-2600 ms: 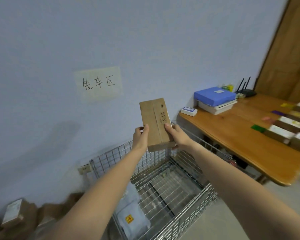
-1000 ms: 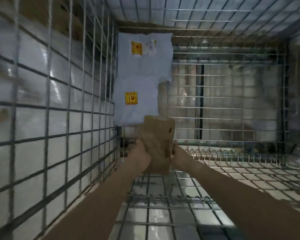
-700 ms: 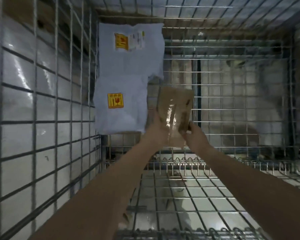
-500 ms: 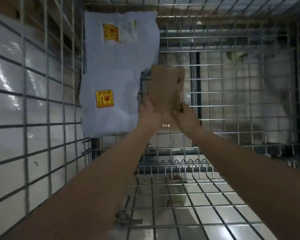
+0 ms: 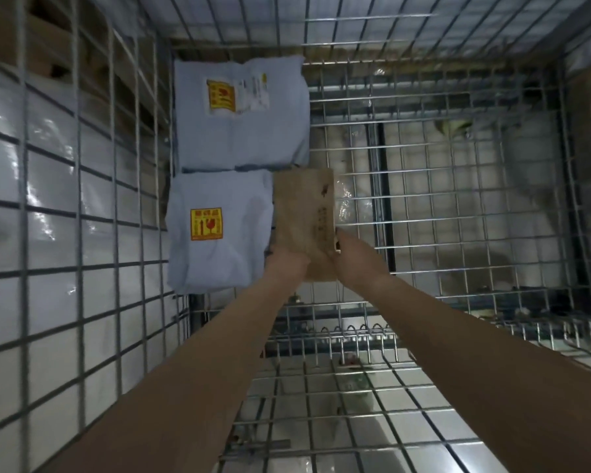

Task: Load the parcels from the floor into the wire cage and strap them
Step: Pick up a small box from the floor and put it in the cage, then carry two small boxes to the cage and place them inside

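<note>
I am holding the brown box (image 5: pixel 303 220) with my left hand (image 5: pixel 285 265) and my right hand (image 5: pixel 355 259), fingers wrapped round it, inside the wire cage (image 5: pixel 423 186), just beside the near grey bag (image 5: pixel 219 230).

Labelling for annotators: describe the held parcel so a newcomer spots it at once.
In the wire cage, two grey mailer bags with yellow stickers lie along the left wall. Just right of the nearer bag is a slim cardboard box, its near end gripped by the left hand and right hand. It alone is brown, rigid and held.
</note>
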{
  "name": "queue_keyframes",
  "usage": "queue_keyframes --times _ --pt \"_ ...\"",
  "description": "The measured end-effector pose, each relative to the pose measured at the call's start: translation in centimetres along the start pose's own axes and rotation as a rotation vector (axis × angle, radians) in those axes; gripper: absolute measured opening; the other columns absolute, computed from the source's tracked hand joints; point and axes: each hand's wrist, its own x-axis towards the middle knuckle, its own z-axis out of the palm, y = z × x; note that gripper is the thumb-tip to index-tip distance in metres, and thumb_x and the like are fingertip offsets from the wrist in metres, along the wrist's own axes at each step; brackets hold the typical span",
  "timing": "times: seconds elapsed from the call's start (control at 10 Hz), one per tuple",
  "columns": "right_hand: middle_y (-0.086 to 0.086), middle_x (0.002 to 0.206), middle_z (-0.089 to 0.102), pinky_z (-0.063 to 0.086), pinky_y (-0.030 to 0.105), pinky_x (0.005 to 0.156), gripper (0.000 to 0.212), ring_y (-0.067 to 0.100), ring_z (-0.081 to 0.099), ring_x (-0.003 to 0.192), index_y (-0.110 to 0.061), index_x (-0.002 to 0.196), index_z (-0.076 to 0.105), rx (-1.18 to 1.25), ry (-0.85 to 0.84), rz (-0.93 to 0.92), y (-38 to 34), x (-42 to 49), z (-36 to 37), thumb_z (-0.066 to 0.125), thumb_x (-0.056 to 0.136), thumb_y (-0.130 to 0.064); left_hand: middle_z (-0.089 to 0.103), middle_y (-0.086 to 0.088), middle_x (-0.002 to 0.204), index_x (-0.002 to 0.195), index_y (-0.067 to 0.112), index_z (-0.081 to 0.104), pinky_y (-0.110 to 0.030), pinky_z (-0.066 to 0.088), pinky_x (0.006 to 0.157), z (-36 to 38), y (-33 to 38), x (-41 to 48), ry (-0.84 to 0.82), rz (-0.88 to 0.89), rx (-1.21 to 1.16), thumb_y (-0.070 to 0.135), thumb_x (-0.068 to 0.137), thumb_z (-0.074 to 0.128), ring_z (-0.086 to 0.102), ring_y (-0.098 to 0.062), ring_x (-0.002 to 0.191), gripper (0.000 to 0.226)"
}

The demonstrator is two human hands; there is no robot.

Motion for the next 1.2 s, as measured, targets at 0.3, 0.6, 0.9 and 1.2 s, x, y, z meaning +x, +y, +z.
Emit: queue_keyframes --times 0.3,0.6,0.9,1.2 --pt "0.008 0.131 0.056 0.046 0.034 0.095 0.044 0.027 0.054 0.118 -0.017 0.137 0.046 0.302 -0.047 0.102 -1.7 -0.6 -0.5 0.053 0.095 -0.027 0.048 -0.025 0.135 0.140 0.007 0.037 -0.013 0.030 0.062 -1.3 -0.8 0.1 0.066 0.290 0.148 0.010 0.086 0.053 0.030 0.001 0.066 0.056" --pt "0.012 0.123 0.063 0.050 0.036 0.095 0.030 0.029 0.060 0.110 -0.008 0.118 0.064 -0.140 -0.002 -0.004 -11.3 -10.7 -17.3 0.047 0.094 -0.013 0.059 -0.014 0.122 0.112 0.005 0.059 -0.036 0.047 0.095 -10.4 9.6 -16.0 0.033 0.533 0.461 0.009 0.092 0.048 0.056 -0.032 0.112 0.023" --pt "0.007 0.132 0.058 0.045 0.039 0.098 0.033 0.030 0.055 0.117 -0.017 0.123 0.062 -0.475 0.285 -0.236 -30.8 -35.9 -42.6 0.041 0.098 -0.022 0.058 -0.008 0.131 0.125 0.011 0.059 -0.033 0.041 0.100 -27.8 24.8 -46.0 0.199 0.891 0.591 0.016 0.099 0.042 0.053 -0.025 0.121 0.032" --pt "-0.003 0.095 0.067 0.041 0.025 0.075 0.026 0.015 0.059 0.078 -0.022 0.107 0.067 -0.453 0.677 -0.498 -45.0 -59.0 -56.9 0.047 0.090 -0.017 0.062 -0.005 0.120 0.113 0.018 0.065 -0.032 0.045 0.096 -44.1 31.5 -73.8 0.664 1.266 0.379 0.012 0.093 0.047 0.058 -0.024 0.109 0.028"
